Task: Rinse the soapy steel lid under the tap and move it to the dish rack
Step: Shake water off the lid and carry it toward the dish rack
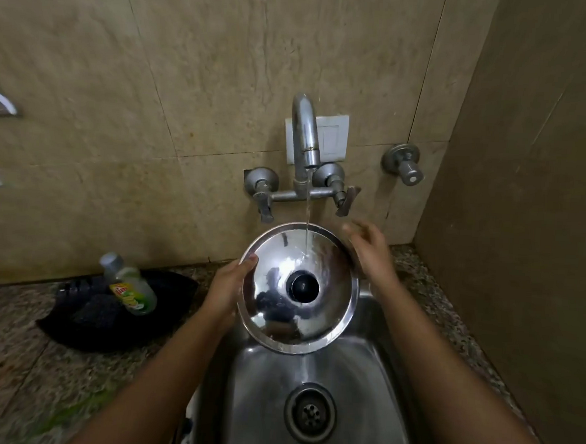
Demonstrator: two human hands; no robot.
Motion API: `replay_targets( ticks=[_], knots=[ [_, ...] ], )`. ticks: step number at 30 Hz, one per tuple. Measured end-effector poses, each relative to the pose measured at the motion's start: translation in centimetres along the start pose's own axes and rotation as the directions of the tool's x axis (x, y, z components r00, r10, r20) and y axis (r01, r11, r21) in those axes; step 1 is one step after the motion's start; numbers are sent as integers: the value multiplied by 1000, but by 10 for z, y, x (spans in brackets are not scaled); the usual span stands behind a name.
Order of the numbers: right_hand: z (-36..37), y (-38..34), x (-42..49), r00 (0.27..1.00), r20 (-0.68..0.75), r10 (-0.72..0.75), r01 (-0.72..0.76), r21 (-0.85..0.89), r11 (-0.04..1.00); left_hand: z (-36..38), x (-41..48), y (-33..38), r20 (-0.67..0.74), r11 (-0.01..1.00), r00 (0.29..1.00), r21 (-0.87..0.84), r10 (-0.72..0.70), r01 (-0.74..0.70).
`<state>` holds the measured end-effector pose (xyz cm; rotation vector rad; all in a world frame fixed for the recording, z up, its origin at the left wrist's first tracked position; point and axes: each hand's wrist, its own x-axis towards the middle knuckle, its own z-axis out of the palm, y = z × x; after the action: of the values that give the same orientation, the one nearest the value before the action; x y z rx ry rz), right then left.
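Observation:
A round steel lid (272,309) with a black knob at its middle is held tilted over the sink (359,397), its top facing me. My left hand (227,286) grips its left rim, thumb on the upper edge. A thin stream of water falls from the tap (305,133) onto the lid's upper right part. My right hand (368,250) is blurred at the lid's upper right edge, fingers spread; whether it touches the rim is unclear. No dish rack is in view.
A dish soap bottle (130,285) lies in a black tray (162,320) with a dark scrubber on the granite counter to the left. Two tap handles and a separate valve (405,163) stick out of the tiled wall. A side wall closes off the right.

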<state>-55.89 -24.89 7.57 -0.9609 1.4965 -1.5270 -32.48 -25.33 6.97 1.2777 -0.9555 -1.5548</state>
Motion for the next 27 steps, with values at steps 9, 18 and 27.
replay_targets(
  ticks=[9,18,27],
  knots=[
    [43,-20,20,904,-232,-360,102,-700,707,-2,-16,23,-137,991,986,111,92,-77],
    [24,-2,-16,999,-31,9,-19,-311,950,-13,-36,21,-141,964,968,200,206,-176],
    [-16,36,-80,924,370,96,-144,104,984,-19,-51,8,-192,959,953,-114,234,-259]
  ],
)
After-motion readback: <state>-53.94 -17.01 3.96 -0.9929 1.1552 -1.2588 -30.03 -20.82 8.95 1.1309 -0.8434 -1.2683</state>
